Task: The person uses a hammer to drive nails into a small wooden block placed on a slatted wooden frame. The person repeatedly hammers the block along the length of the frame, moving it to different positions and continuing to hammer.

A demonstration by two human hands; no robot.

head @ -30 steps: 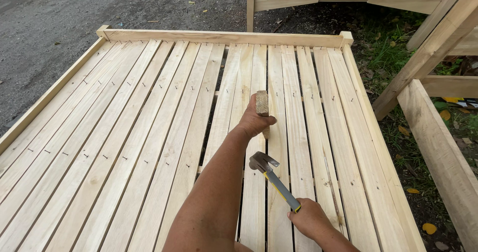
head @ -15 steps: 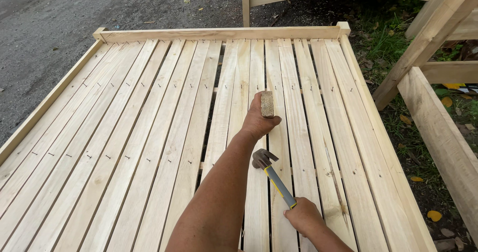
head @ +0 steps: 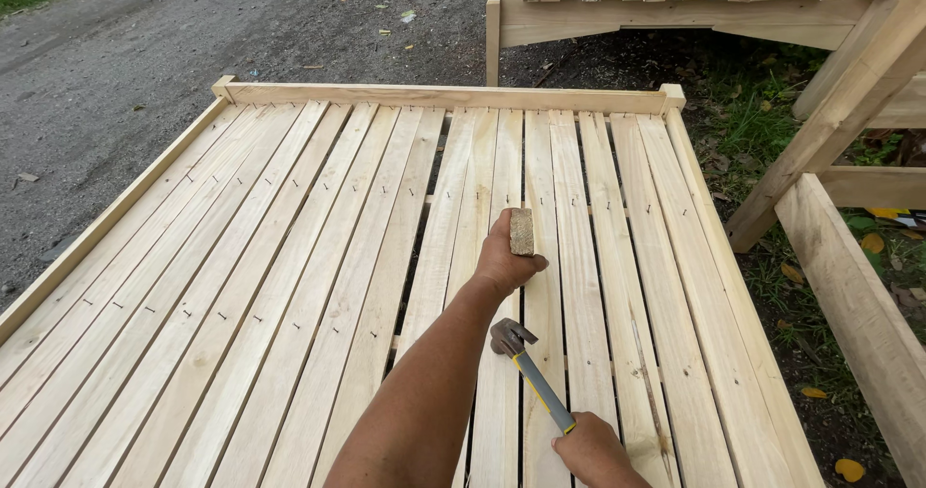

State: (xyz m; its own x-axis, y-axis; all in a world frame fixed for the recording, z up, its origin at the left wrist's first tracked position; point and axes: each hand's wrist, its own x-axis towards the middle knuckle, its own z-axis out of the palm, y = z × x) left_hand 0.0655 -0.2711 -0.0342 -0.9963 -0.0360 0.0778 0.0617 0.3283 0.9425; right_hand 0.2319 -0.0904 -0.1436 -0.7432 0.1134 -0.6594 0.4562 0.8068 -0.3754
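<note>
My left hand (head: 503, 257) grips a small wooden block (head: 522, 230) and presses it on edge between two pale slats of a large slatted wooden platform (head: 289, 257). Lower down, my right hand (head: 593, 452) holds a claw hammer (head: 529, 371) by its yellow and grey handle. The hammer's steel head rests low over a slat, just behind my left wrist. The slats run away from me to a cross rail (head: 444, 94) at the far end, and small nail heads show in rows across them.
A second slatted wooden frame (head: 675, 1) stands beyond the platform. Thick timber beams (head: 849, 295) lean and lie at the right over grass and fallen leaves. Gravel ground (head: 145, 54) lies to the left. A dark gap (head: 417, 247) runs between two slats.
My left hand with the block has stayed on the same slats while the view shifted slightly. The hammer has held nearly the same low position.
</note>
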